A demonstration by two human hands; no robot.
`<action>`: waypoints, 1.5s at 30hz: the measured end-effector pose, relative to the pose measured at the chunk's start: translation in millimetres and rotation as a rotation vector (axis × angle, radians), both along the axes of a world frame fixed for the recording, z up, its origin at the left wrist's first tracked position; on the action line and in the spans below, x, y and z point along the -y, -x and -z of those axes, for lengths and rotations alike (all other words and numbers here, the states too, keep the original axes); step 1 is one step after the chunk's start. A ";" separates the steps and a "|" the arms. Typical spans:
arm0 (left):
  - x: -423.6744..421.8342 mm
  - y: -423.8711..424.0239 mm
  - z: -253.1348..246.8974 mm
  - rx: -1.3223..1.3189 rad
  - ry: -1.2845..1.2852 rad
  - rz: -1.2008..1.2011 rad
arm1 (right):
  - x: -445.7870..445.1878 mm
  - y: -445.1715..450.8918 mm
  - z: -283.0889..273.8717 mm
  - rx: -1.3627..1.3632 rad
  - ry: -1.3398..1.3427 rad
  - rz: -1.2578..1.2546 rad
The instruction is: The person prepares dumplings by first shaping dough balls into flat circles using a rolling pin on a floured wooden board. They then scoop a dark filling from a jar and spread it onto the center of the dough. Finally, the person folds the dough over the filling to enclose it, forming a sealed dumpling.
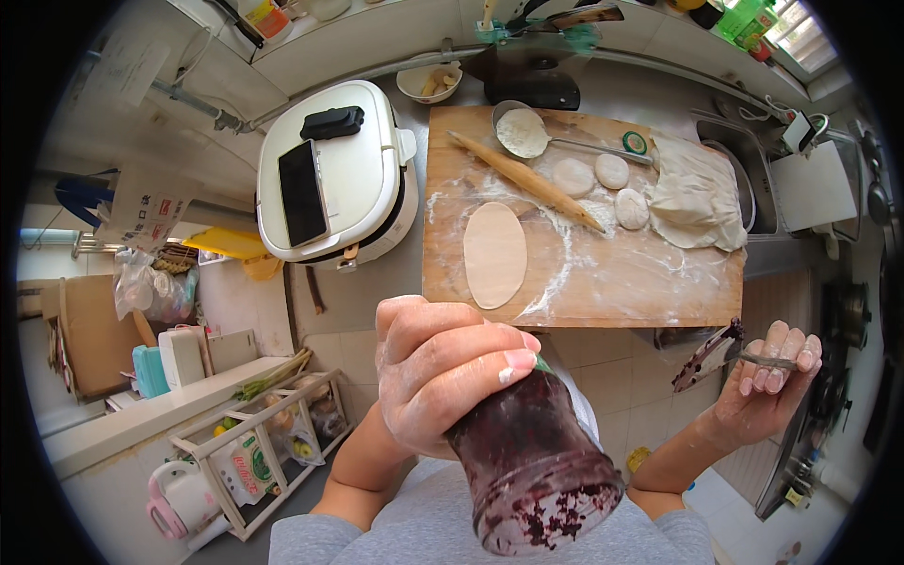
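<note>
My left hand (452,367) grips a glass jar (526,431) smeared inside with dark purple paste. The jar is tilted, its base turned towards the camera. Off to the right, my right hand (773,367) holds a metal utensil (710,353) by its thin handle; purple paste coats its broad end, and whether it is a spoon or a spreader I cannot tell. Beyond both hands lies a floured wooden board (635,289). On it rest a flat oval of dough (495,256), a wooden rolling pin (526,180) and three dough rounds (573,177).
A ladle of flour (522,133), a green jar lid (634,143) and a crumpled cloth (696,191) occupy the board's far side. Left of it stands a white appliance (353,183) carrying a phone (304,194). A sink (734,162) lies at right, a storage rack (261,452) lower left.
</note>
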State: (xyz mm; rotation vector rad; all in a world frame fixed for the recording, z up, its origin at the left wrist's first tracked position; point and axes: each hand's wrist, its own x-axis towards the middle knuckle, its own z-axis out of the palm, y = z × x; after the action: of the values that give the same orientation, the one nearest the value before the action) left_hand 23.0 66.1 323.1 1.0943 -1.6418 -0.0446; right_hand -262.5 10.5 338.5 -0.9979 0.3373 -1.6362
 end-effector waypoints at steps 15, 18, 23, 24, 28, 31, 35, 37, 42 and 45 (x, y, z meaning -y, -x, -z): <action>0.3 -28.1 38.9 0.204 -0.147 -0.098 | -10.6 -43.4 -39.0 -0.601 0.418 0.157; 1.0 -29.5 46.5 0.185 -0.126 -0.108 | -12.8 -56.2 -45.3 -0.778 0.466 0.115; 2.7 -33.2 69.0 0.121 -0.082 -0.176 | -28.6 -104.9 -48.2 -1.075 0.761 0.142; 2.7 -32.4 72.7 0.133 -0.070 -0.203 | -34.1 -112.8 -44.4 -1.099 0.768 0.167; 5.5 -32.6 78.0 0.077 -0.061 -0.227 | -33.8 -129.5 -26.0 -1.119 0.750 0.121; 1.4 -41.3 97.1 0.089 -0.077 -0.221 | -30.4 -124.6 -27.1 -1.106 0.672 -0.013; 3.0 -39.7 103.5 0.077 -0.072 -0.151 | -39.0 -127.1 -10.9 -1.041 0.662 0.022; 4.1 -37.3 107.7 0.065 -0.043 -0.133 | -42.5 -130.1 -2.2 -0.996 0.665 0.057; 3.8 -34.7 108.6 0.048 -0.074 -0.089 | -47.7 -127.5 -0.1 -0.978 0.669 0.078; 6.7 -28.4 103.6 -0.027 -0.052 -0.082 | -48.3 -123.9 -1.0 -0.963 0.646 0.058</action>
State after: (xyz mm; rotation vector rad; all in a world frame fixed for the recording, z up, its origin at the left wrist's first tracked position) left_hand 51.3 59.4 219.5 1.1948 -1.5778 -0.0493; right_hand -138.6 58.7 339.5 -2.2748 0.4758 -1.2135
